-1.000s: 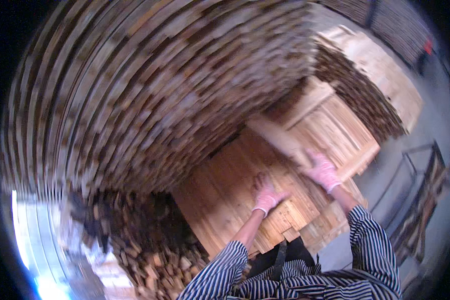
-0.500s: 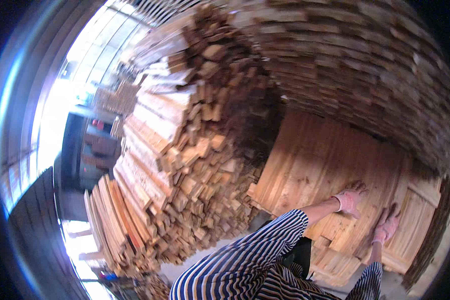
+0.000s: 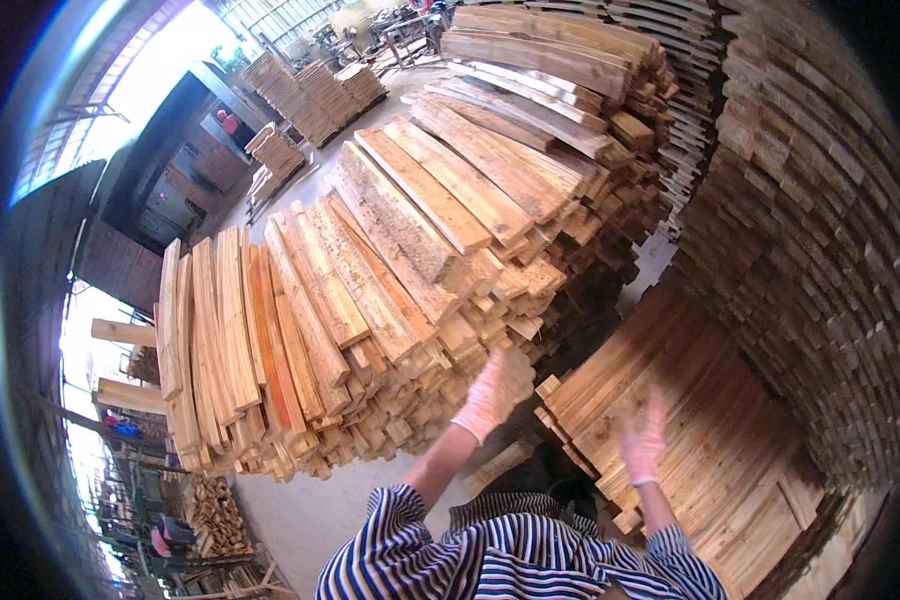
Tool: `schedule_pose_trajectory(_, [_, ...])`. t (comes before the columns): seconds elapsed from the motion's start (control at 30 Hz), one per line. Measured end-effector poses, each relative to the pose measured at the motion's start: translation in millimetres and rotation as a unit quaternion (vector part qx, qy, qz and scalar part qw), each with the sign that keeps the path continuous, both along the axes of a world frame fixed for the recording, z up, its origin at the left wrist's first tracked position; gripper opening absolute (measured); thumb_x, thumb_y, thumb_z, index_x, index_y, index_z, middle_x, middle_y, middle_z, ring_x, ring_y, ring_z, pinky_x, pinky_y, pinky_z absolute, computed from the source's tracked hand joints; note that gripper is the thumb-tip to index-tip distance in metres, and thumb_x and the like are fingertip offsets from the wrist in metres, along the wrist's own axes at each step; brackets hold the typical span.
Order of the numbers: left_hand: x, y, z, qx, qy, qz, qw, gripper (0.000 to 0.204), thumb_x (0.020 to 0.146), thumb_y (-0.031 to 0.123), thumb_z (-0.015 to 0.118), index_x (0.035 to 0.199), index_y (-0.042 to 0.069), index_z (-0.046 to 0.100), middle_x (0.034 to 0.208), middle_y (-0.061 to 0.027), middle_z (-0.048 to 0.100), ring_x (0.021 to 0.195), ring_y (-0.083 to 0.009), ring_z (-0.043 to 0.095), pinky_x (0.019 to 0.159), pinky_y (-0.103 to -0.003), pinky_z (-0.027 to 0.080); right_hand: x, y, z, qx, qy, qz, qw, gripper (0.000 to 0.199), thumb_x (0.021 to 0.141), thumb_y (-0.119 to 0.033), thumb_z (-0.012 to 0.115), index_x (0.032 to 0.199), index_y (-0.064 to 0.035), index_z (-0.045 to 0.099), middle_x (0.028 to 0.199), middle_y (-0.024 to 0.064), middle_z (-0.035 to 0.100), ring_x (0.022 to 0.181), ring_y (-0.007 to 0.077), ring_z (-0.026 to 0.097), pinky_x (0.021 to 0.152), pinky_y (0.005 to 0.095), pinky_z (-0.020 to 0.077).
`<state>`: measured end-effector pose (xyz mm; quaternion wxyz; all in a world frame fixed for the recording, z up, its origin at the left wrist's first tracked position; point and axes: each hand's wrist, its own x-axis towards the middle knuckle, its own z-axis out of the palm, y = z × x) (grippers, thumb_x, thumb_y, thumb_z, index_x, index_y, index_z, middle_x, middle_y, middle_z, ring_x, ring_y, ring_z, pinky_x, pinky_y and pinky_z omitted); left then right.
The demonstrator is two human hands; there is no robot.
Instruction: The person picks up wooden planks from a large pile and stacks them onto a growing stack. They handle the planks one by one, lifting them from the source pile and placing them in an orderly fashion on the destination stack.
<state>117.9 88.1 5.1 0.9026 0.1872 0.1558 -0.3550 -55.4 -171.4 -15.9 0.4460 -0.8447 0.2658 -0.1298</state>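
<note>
My left hand (image 3: 492, 395), in a pink glove with a tan palm side, reaches toward the cut ends of a large pile of sawn planks (image 3: 410, 240). Its fingers look apart and hold nothing I can see. Above a lower stack of flat boards (image 3: 720, 430) on the right is my right hand (image 3: 644, 442), gloved the same way. Motion smears its fingertips, but the fingers seem stretched out and no board shows in them. Whether either hand touches wood cannot be made out.
A tall wall of stacked boards (image 3: 820, 250) rises along the right side. Smaller board stacks (image 3: 305, 105) stand at the far left on the concrete floor (image 3: 315, 515). Two planks (image 3: 130, 395) jut from the pile's left end. A person (image 3: 235, 128) is far off.
My view has swung left, bringing the plank pile to the middle. Both hands have lifted off the flat boards; the left one has moved toward the pile.
</note>
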Motion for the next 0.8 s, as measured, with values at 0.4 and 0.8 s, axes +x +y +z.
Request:
schedule_pose_trajectory(0.4, [64.5, 37.8, 113.5, 0.080, -0.016, 0.201, 0.976, 0.078, 0.091, 0.076, 0.051, 0.144, 0.019, 0.053, 0.143, -0.0058, 0.058, 0.131, -0.0289, 0.054, 0.111, -0.047, 0.044, 257.4, 184.6, 213.3, -0.236, -0.222, 0.308, 0.895, 0.074, 0.088, -0.037, 0.069, 0.149, -0.0055, 0.043, 0.152, 0.0258, 0.044, 0.129, 0.0427, 0.052, 0.110, 0.0478, 0.0412])
schedule_pose_trajectory(0.8, [61.6, 76.9, 186.0, 0.007, -0.046, 0.251, 0.967, 0.062, 0.101, 0.057, 0.049, 0.146, 0.014, 0.051, 0.147, -0.0088, 0.056, 0.129, -0.0277, 0.056, 0.111, -0.045, 0.045, 305.5, 263.7, 290.7, -0.182, -0.028, 0.374, 0.909, 0.092, 0.090, -0.049, 0.066, 0.159, -0.0033, 0.026, 0.136, 0.0246, 0.056, 0.129, 0.0432, 0.053, 0.110, 0.0559, 0.0408])
